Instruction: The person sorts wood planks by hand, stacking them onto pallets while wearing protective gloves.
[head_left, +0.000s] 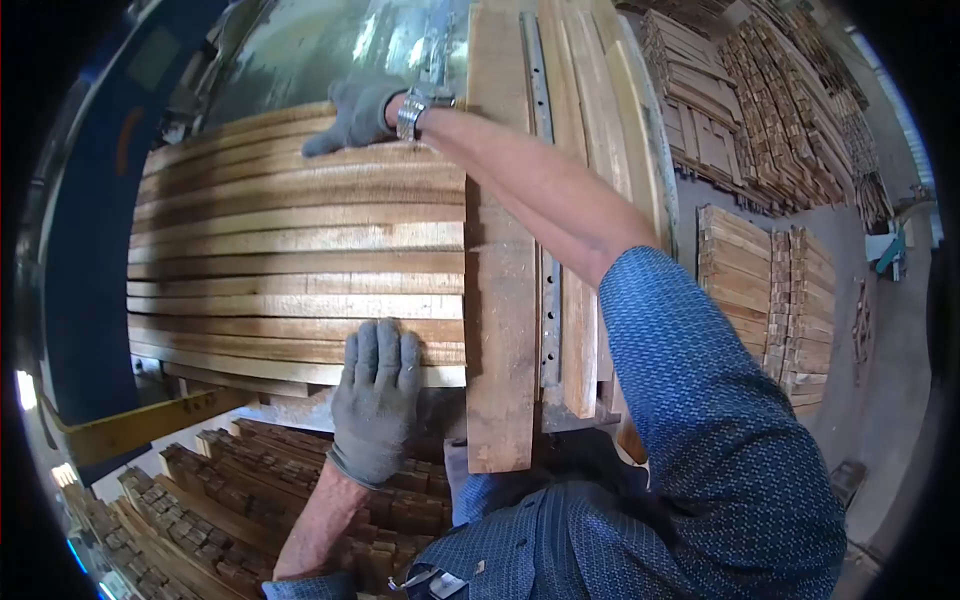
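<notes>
Spanning the row of wooden strips (300,240) from near edge to far, my two gloved hands seem placed to keep the lengths squeezed side by side. From my remote seat I see the left hand (372,410) at the near side, its palm below the edge and its fingers straight, close together and laid flat over the nearest strips; they are pressing rather than clenched. The right hand (362,118) reaches over to the far side, thumb and fingers spread and grasping no single piece; whether the tips hook over the last strip, I cannot tell. Such a wide reach probably lets me check both sides at once. The strips lie parallel, between a blue panel (85,250) and a long board (500,370), with their right ends lined up along that board's edge, so I judge that it serves as a stop, though I can't be sure they touch it. Beyond the board runs a drilled metal rail (550,310), which may be there as a straight guide. Past the far strips, the shiny worktop (310,50) shows bare metal.
</notes>
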